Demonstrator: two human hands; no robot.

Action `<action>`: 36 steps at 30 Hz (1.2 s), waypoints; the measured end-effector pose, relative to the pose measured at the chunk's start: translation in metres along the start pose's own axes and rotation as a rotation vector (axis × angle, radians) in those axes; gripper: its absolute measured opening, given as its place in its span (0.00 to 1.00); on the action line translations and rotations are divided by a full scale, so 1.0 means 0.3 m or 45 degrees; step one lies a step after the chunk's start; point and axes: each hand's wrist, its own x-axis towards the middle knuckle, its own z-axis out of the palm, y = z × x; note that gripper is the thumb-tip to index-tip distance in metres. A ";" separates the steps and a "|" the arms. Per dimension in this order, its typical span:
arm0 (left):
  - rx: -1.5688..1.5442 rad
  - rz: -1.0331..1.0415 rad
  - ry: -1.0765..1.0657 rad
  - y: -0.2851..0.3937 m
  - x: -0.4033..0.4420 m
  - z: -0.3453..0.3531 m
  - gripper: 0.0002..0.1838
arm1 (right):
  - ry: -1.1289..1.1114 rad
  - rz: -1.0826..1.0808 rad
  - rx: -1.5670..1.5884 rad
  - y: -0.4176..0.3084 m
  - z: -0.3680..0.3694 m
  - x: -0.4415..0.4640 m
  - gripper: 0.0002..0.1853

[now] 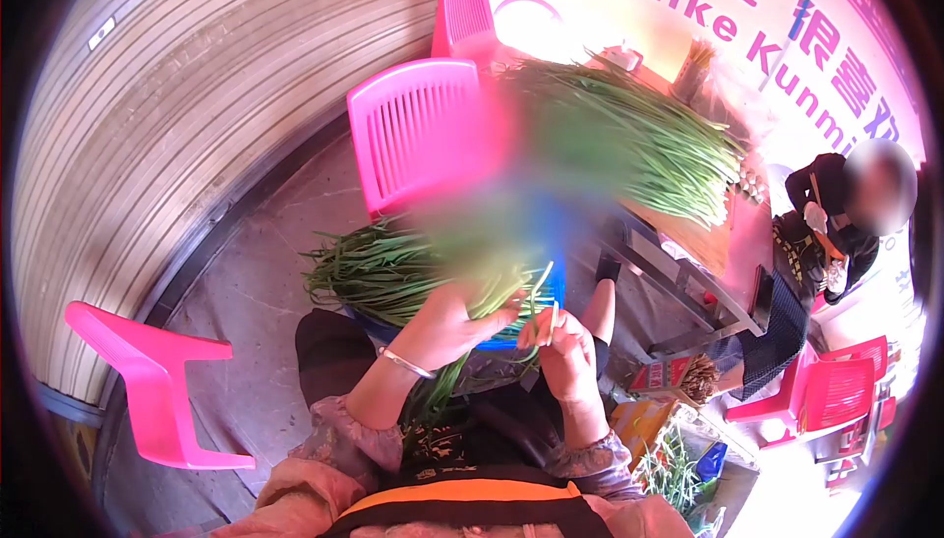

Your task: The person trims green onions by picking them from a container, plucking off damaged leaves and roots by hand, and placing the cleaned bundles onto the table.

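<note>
My left hand [454, 324], with a bangle at the wrist, is closed on some long green stalks that look like chives. Just to its right, my right hand [568, 353] has its fingers pinched around the pale end of a stalk [541, 284]. A heap of the same greens [379, 268] lies in front of me, over a blue container [497, 344] between my knees. Some leaves hang below my left hand toward my lap. A blurred patch covers the right part of the heap.
A large pile of green stalks [659, 130] lies on a table [733, 243] ahead. Pink chairs [418, 130] stand beyond the heap and at the left [162, 395]. Trimmings [674, 469] fill a box on the right. Another person [836, 209] sits at the far right.
</note>
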 end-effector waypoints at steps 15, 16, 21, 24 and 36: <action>0.215 0.204 0.128 0.080 -0.061 0.030 0.09 | 0.343 0.004 -0.560 -0.165 0.079 0.025 0.07; 0.300 0.254 0.111 0.085 -0.063 0.032 0.10 | 0.322 -0.017 -0.461 -0.153 0.086 0.031 0.07; 0.408 0.198 0.057 0.118 -0.085 0.020 0.11 | 0.257 -0.191 -0.678 -0.180 0.106 0.035 0.06; 0.442 0.198 0.046 0.134 -0.091 0.018 0.10 | 0.248 -0.161 -0.623 -0.193 0.111 0.030 0.05; -0.121 -0.046 -0.361 0.209 -0.084 -0.011 0.11 | 0.363 -0.364 -1.419 -0.248 0.140 0.037 0.08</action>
